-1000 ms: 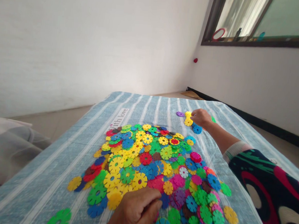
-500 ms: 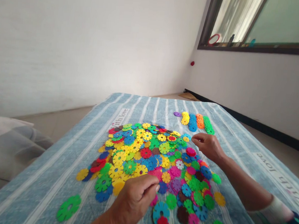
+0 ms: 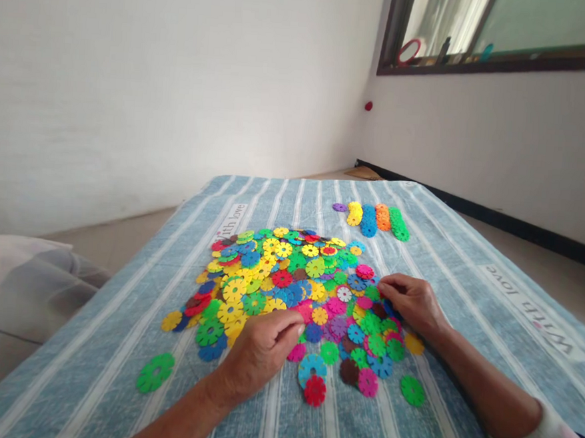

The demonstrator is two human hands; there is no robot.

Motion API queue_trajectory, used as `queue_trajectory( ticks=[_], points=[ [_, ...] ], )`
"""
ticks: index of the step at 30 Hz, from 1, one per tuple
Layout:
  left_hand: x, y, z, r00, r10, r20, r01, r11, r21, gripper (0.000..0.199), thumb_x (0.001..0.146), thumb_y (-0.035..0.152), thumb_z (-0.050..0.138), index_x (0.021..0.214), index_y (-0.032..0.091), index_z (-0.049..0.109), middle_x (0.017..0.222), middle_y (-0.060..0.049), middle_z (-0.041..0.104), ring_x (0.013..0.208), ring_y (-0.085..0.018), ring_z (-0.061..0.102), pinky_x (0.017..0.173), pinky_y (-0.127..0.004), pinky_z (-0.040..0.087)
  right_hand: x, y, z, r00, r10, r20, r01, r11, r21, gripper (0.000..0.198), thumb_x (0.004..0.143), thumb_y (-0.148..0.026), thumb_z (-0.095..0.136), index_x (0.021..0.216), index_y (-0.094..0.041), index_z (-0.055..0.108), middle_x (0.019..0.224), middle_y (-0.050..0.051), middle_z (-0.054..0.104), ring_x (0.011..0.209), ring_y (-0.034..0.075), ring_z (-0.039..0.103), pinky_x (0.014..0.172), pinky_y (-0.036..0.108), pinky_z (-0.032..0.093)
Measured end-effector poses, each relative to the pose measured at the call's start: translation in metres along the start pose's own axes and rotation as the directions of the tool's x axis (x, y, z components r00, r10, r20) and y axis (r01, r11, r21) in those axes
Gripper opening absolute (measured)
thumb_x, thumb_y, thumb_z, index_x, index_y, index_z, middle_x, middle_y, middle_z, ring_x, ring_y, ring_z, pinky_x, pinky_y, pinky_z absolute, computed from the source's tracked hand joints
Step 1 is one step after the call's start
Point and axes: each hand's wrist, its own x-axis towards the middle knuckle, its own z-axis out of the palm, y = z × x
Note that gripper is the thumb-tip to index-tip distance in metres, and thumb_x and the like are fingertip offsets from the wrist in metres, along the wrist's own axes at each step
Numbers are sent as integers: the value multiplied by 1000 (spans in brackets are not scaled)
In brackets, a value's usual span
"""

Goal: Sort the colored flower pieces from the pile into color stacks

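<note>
A broad pile of colourful notched plastic discs (image 3: 263, 269) in yellow, green, blue, red, pink, purple and brown lies on a striped cloth. My left hand (image 3: 266, 347) is over the near edge of the pile, thumb and forefinger pressed together beside a pinkish-red disc (image 3: 302, 310); whatever is between them, if anything, is hidden. At the right edge my right hand (image 3: 411, 304) pinches with its fingertips above green and blue discs, some of which it covers. I cannot make out what that pinch holds.
Beyond the pile lie overlapping rows of yellow discs (image 3: 354, 214), blue discs (image 3: 368, 221), orange discs (image 3: 383, 217) and green discs (image 3: 398, 224), beside one purple disc (image 3: 340, 207). Loose green discs (image 3: 155, 372) lie nearer me. Pale fabric (image 3: 31, 294) is at the left.
My right hand has come from the far right side of the pile nearer to me, onto its right edge. My left hand stays in nearly the same place. The view has shifted slightly.
</note>
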Motion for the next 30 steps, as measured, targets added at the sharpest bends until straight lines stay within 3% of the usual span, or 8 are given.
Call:
queue_trajectory(
  ticks=[7, 14, 23, 30],
  points=[
    [-4, -2, 5, 995, 101, 5, -101, 994, 45, 15, 82, 18, 51, 75, 16, 64, 62, 1, 61, 55, -10, 55, 54, -20, 42, 2, 3, 1, 1000, -31, 5, 30, 998, 47, 22, 77, -35, 56, 74, -16, 67, 69, 2, 65, 66, 17, 60, 61, 26, 44],
    [-8, 0, 8, 964, 224, 144, -232, 972, 40, 7, 80, 15, 54, 80, 15, 61, 59, 3, 52, 54, -10, 47, 51, -20, 36, 4, 3, 1, 999, -6, 32, 4, 997, 80, 23, 75, -37, 57, 74, -16, 67, 68, 3, 65, 65, 17, 59, 60, 26, 44],
    [-6, 5, 4, 935, 204, 290, -248, 961, 125, 11, 75, 11, 60, 85, 16, 62, 70, 0, 56, 63, -13, 51, 56, -23, 38, 7, 2, 0, 999, 40, 29, -44, 989, 139, 19, 73, -33, 60, 74, -16, 68, 65, 1, 63, 59, 14, 56, 55, 24, 41],
    [-7, 3, 4, 915, 164, 368, -233, 961, 152, 10, 77, 14, 59, 86, 16, 62, 74, -1, 55, 66, -14, 52, 58, -24, 38, 11, 0, -7, 981, 191, 10, -178, 892, 416, 20, 69, -36, 64, 68, -16, 64, 42, -5, 51, 39, 8, 42, 41, 21, 31]
  ],
)
